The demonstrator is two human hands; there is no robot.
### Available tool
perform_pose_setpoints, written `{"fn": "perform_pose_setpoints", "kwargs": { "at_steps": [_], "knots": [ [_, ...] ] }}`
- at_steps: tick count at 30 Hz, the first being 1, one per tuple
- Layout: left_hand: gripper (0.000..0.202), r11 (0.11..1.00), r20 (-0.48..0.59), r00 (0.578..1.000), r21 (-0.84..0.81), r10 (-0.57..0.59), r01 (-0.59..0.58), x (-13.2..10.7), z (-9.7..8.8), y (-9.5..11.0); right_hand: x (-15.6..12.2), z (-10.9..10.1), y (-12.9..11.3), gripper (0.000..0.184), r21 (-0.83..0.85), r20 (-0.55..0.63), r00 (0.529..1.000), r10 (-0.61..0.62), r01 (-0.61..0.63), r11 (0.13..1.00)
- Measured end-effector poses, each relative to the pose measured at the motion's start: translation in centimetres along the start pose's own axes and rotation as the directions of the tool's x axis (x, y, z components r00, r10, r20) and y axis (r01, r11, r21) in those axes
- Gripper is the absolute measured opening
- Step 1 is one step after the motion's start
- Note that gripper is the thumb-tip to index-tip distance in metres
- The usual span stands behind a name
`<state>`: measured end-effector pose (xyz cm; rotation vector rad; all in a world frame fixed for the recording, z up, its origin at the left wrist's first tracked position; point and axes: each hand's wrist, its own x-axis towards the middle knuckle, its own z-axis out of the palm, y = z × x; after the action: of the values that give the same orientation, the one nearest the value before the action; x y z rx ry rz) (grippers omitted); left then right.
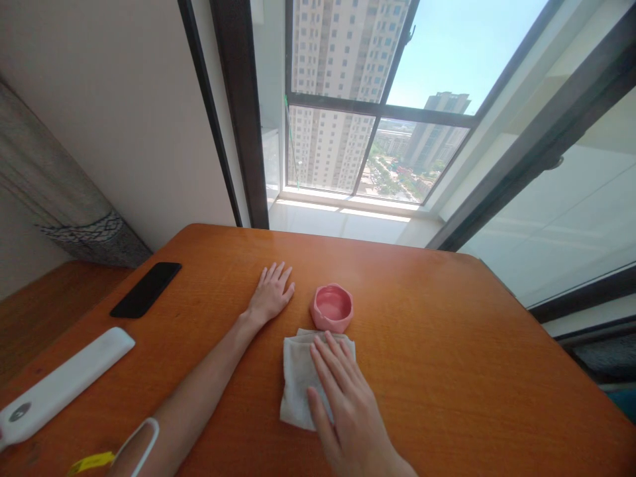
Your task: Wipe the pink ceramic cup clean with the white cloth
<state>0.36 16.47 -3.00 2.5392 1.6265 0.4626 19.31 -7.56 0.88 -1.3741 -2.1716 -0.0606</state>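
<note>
A pink bowl-like dish [333, 321] with a faceted rim stands on the wooden table [422, 371]. Right in front of it lies a folded whitish cloth [297, 381], its far edge close against the dish. My right hand [342, 397] rests flat on the cloth, fingers stretched out, covering its right part. To the left of the dish, my left hand [271, 291] lies palm down on the bare wood with its fingers spread, holding nothing.
A black phone [146, 289] lies at the table's left side. Nearer me is a long white object [64, 384] with a round grey mark. A white loop [144, 444] with a yellow tag [92, 462] is around my left forearm. Windows [380, 106] stand beyond the far edge.
</note>
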Motion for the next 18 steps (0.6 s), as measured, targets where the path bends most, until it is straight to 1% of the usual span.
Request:
{"fn": "perform_pose_setpoints", "kwargs": {
  "at_steps": [2, 4, 5, 6, 7, 8, 10, 12, 18],
  "knots": [
    [0.058, 1.0, 0.003, 1.0, 0.0, 0.003, -0.003, 0.0, 0.0, 0.0, 1.7, -1.8, 4.3, 0.061, -0.031, -0.077, 0.993, 0.094, -0.097, 0.995],
    [0.058, 1.0, 0.007, 1.0, 0.0, 0.003, -0.003, 0.0, -0.1, 0.0, 3.1, -2.0, 9.1, 0.058, -0.163, -0.051, 0.962, 0.267, -0.272, 0.948],
    [0.058, 1.0, 0.008, 1.0, 0.001, 0.002, -0.002, -0.1, -0.1, 0.1, 3.5, -1.7, 11.3, 0.059, -0.252, -0.015, 0.925, 0.379, -0.371, 0.894],
    [0.058, 1.0, 0.008, 1.0, 0.001, 0.001, -0.001, -0.1, -0.2, 0.1, 3.8, -1.2, 13.2, 0.06, -0.331, 0.031, 0.879, 0.476, -0.44, 0.835],
    [0.058, 1.0, 0.009, 1.0, 0.002, -0.001, 0.001, -0.1, -0.2, 0.1, 3.8, -0.5, 14.7, 0.062, -0.386, 0.091, 0.842, 0.531, -0.462, 0.798],
    [0.058, 1.0, 0.009, 1.0, 0.002, -0.003, 0.003, -0.1, -0.3, 0.1, 3.6, 0.1, 15.8, 0.063, -0.424, 0.133, 0.823, 0.552, -0.456, 0.782],
    [0.058, 1.0, 0.011, 1.0, 0.001, -0.004, 0.004, -0.1, -0.4, 0.2, 3.1, 1.0, 16.8, 0.065, -0.463, 0.171, 0.815, 0.553, -0.429, 0.776],
    [0.058, 1.0, 0.013, 1.0, 0.0, -0.005, 0.005, -0.1, -0.4, 0.2, 2.6, 1.3, 17.0, 0.066, -0.467, 0.167, 0.821, 0.546, -0.422, 0.777],
    [0.058, 1.0, 0.016, 1.0, -0.008, -0.003, 0.003, -0.1, -0.5, 0.2, 2.4, 1.1, 17.0, 0.066, -0.425, 0.166, 0.816, 0.554, -0.447, 0.787]
  ]
}}
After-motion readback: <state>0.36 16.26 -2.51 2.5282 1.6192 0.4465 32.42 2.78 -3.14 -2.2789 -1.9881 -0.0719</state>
